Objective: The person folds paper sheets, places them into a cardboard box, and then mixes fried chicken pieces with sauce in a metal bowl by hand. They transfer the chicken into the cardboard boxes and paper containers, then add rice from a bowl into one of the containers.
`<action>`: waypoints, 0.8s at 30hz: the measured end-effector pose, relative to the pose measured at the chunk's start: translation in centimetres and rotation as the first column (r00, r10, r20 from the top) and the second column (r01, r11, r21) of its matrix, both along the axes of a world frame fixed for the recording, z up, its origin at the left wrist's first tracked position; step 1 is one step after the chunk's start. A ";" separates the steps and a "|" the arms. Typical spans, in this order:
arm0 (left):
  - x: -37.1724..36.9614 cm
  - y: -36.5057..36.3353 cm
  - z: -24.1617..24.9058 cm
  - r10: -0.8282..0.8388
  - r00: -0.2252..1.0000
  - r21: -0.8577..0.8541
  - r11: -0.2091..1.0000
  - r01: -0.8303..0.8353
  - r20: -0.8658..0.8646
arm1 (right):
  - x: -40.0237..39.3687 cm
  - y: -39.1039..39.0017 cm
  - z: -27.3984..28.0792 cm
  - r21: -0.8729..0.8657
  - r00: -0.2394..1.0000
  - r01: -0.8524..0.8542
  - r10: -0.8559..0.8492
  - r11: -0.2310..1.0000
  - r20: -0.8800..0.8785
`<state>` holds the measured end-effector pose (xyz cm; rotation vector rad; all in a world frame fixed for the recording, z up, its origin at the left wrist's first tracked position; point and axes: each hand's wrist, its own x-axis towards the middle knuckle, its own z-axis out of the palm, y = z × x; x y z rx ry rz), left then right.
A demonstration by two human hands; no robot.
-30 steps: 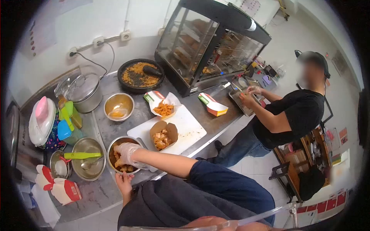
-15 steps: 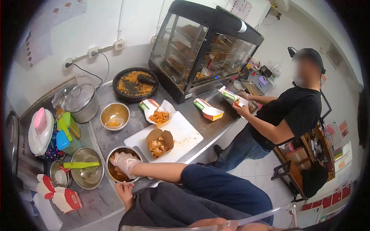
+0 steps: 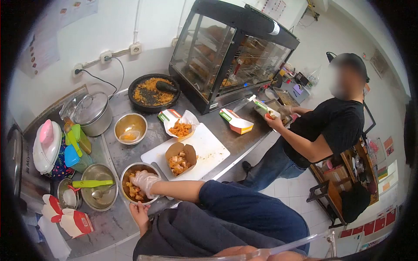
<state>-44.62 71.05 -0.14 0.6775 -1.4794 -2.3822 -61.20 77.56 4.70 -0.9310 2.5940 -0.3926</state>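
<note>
Right hand (image 3: 146,181) half-curled, hold unclear, left hand (image 3: 140,214) pinching bowl (image 3: 122,185) rim, metal counter (image 3: 111,221), white-walled kitchen (image 3: 119,27), food pieces (image 3: 136,192) under right hand.

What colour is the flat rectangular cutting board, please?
The cutting board is white, best seen in the head view.

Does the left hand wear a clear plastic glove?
No, the left hand is bare against the steel bowl of food, while the right hand wears one.
</note>
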 end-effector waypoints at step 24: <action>-0.3 1.3 1.8 0.104 0.994 -0.063 0.993 -0.103 0.018 | 0.3 -0.2 6.6 0.066 0.973 -0.160 0.169 0.985 -0.158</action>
